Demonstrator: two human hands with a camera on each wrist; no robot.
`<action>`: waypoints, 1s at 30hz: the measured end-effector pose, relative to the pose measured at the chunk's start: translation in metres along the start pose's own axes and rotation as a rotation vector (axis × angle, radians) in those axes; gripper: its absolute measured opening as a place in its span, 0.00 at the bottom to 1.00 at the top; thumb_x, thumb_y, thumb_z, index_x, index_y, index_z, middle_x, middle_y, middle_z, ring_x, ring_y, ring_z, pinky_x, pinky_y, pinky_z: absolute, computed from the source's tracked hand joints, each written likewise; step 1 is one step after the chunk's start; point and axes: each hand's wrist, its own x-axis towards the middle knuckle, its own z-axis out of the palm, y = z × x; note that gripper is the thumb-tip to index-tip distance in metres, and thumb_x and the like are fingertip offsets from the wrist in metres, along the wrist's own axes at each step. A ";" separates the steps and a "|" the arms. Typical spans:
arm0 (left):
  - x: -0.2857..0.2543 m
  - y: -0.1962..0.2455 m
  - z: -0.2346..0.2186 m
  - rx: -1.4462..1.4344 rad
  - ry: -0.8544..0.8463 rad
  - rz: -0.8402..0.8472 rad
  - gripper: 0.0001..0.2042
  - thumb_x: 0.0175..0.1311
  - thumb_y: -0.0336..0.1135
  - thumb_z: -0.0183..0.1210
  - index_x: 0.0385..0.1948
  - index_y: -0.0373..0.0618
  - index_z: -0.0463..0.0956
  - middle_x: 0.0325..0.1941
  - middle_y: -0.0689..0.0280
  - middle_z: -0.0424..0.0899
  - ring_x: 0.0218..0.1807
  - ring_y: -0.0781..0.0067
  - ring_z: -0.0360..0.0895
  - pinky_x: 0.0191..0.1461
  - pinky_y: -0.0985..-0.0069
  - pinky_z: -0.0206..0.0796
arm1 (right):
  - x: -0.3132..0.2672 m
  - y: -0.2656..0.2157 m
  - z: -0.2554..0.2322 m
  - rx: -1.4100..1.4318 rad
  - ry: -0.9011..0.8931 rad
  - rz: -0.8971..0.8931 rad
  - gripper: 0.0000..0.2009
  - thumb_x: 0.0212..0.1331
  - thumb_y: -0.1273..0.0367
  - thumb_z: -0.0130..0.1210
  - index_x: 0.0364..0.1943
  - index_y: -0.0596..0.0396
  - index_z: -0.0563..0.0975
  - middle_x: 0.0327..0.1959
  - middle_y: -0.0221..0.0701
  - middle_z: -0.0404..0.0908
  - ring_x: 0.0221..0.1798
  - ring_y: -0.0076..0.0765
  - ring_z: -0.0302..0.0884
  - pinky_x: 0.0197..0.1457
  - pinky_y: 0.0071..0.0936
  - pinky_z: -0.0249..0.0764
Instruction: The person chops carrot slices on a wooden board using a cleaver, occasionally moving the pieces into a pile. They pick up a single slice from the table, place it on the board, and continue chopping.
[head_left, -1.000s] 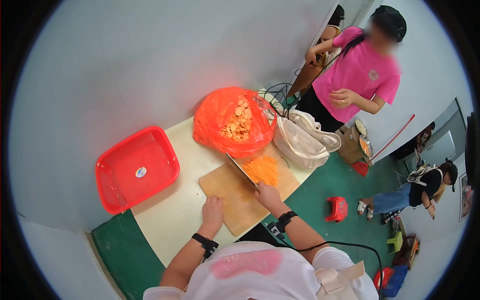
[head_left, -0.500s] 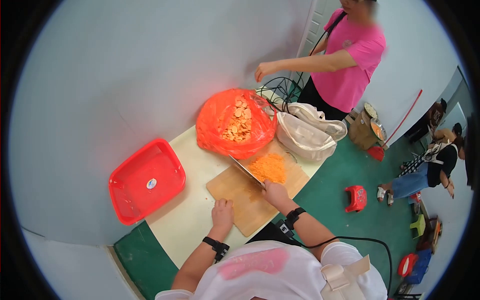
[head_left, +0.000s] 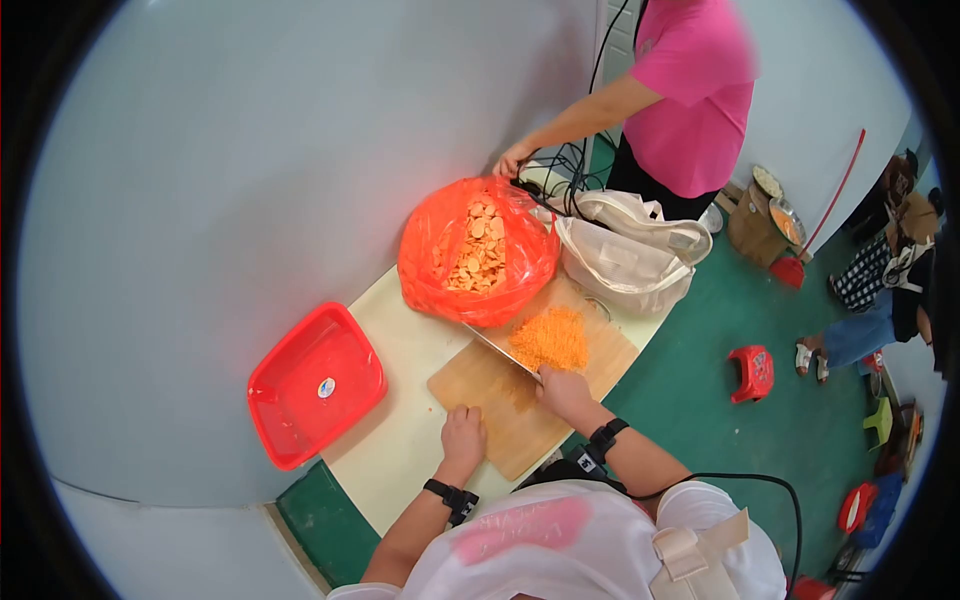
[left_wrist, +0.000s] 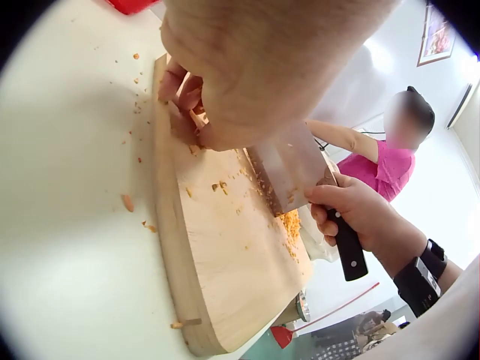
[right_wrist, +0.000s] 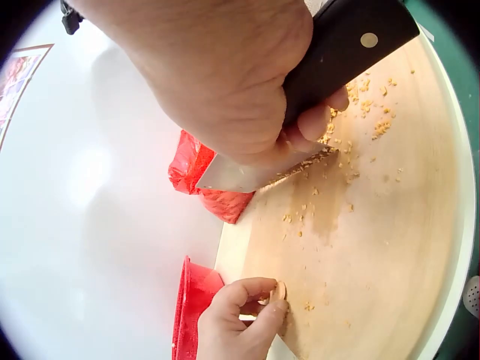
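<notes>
My right hand (head_left: 562,388) grips the black handle (right_wrist: 352,41) of a cleaver (head_left: 500,350), whose blade (left_wrist: 289,171) rests edge-down on a wooden cutting board (head_left: 490,385). A heap of finely chopped orange bits (head_left: 550,338) lies on the board's far side, just past the blade. My left hand (head_left: 464,428) sits at the board's near left edge with curled fingers. In the right wrist view it pinches a small orange slice (right_wrist: 280,291) against the wood. Orange crumbs dot the board (right_wrist: 375,217).
A red plastic bag (head_left: 478,250) of orange slices stands behind the board, and a white bag (head_left: 625,262) lies to its right. A red basket (head_left: 315,385) sits at the table's left. A person in a pink shirt (head_left: 690,80) reaches a hand (head_left: 512,160) toward the red bag.
The person in pink has stepped closer and reached down to the red bag's far rim. My head view has shifted. Both my hands hold their places on the board.
</notes>
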 end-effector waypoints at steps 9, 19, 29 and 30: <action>0.011 0.009 0.007 0.088 -0.146 -0.119 0.05 0.50 0.31 0.57 0.27 0.43 0.75 0.32 0.56 0.75 0.39 0.54 0.75 0.40 0.61 0.70 | 0.004 0.006 -0.016 0.082 -0.069 -0.001 0.11 0.55 0.63 0.52 0.35 0.56 0.74 0.27 0.43 0.81 0.32 0.51 0.80 0.36 0.45 0.75; 0.009 0.018 0.006 0.115 -0.153 -0.185 0.06 0.50 0.32 0.56 0.29 0.44 0.76 0.35 0.56 0.75 0.42 0.54 0.75 0.42 0.60 0.70 | 0.011 0.014 -0.022 0.069 -0.147 -0.130 0.11 0.56 0.63 0.51 0.36 0.56 0.74 0.29 0.44 0.81 0.34 0.51 0.80 0.38 0.46 0.75; 0.006 0.019 0.016 0.167 -0.105 -0.204 0.05 0.51 0.31 0.55 0.29 0.43 0.75 0.34 0.56 0.75 0.41 0.54 0.75 0.40 0.60 0.70 | 0.017 0.020 -0.026 0.066 -0.189 -0.193 0.11 0.55 0.64 0.50 0.36 0.56 0.74 0.29 0.45 0.81 0.34 0.52 0.80 0.38 0.47 0.74; 0.007 0.018 0.015 0.184 -0.119 -0.201 0.05 0.50 0.31 0.55 0.29 0.43 0.75 0.34 0.56 0.75 0.40 0.54 0.74 0.40 0.60 0.70 | 0.016 0.019 -0.024 0.060 -0.178 -0.199 0.11 0.55 0.64 0.50 0.36 0.56 0.74 0.29 0.45 0.81 0.34 0.52 0.80 0.38 0.47 0.74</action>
